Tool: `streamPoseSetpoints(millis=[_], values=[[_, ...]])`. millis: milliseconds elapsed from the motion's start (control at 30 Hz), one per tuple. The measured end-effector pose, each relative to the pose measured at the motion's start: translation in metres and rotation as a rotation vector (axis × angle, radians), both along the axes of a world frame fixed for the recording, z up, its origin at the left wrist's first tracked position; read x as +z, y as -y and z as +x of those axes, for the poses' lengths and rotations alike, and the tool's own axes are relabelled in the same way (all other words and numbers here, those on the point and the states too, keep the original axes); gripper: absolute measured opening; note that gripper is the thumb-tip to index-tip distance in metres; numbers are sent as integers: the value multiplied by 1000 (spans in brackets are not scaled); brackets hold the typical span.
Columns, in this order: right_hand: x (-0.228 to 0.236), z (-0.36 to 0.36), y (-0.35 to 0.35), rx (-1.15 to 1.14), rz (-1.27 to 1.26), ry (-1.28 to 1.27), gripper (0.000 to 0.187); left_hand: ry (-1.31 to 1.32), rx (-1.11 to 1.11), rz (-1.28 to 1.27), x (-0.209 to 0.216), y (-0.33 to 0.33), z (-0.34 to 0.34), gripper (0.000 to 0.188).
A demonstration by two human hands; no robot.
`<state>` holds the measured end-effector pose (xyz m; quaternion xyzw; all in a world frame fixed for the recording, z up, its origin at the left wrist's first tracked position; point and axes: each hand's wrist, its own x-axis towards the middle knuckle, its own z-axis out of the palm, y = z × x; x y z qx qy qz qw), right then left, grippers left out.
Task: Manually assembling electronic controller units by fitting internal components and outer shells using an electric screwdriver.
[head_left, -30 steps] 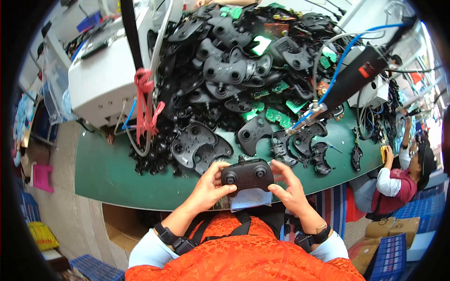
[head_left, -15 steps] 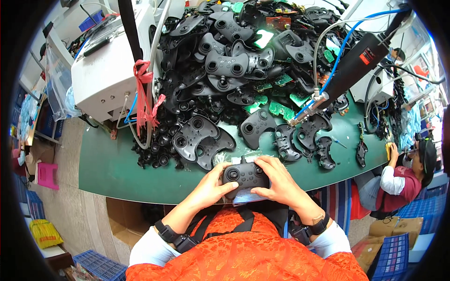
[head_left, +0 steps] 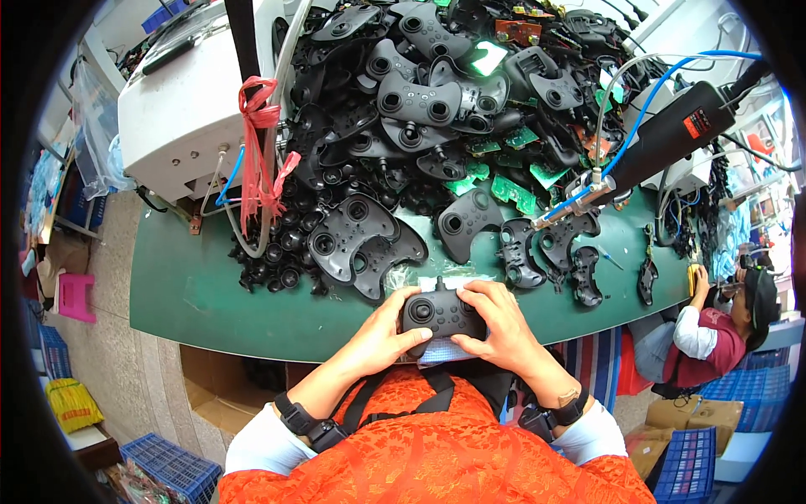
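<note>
A black game controller sits between my two hands at the near edge of the bench, its buttons and thumbsticks facing up. My left hand grips its left side, the thumb along the lower left part. Around its right side my right hand is closed, with the thumb on the lower right edge and the index finger over the top. A short black stub sticks out from the controller's top middle. Just beyond lie clear plastic scraps and a loose black controller shell. Under the controller, a blue-and-white checked piece shows.
Controller shells and green circuit boards are heaped on the green bench. A black power screwdriver hangs at the right. A white machine stands left, beside black thumbstick caps. A co-worker sits at the right.
The view has shifted slightly, so the bench and the pile sit a little differently in the picture. Both hands keep the same hold on the controller.
</note>
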<state>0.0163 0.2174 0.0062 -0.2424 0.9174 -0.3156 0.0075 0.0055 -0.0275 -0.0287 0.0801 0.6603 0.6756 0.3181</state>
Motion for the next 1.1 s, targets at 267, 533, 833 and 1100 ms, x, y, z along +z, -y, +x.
streamPoseSetpoints(millis=[267,533,833,1100], values=[[5,10,-8,-244,-338,128,70,-128,-64,-30,-5,7,1,67],[14,-11,7,-57,-432,237,27,-384,-171,-110,24,5,-6,66],[13,-15,15,-48,-586,388,21,-432,-117,-112,16,5,-3,66],[12,-17,17,-110,-566,494,23,-425,-108,-141,14,4,-7,59]])
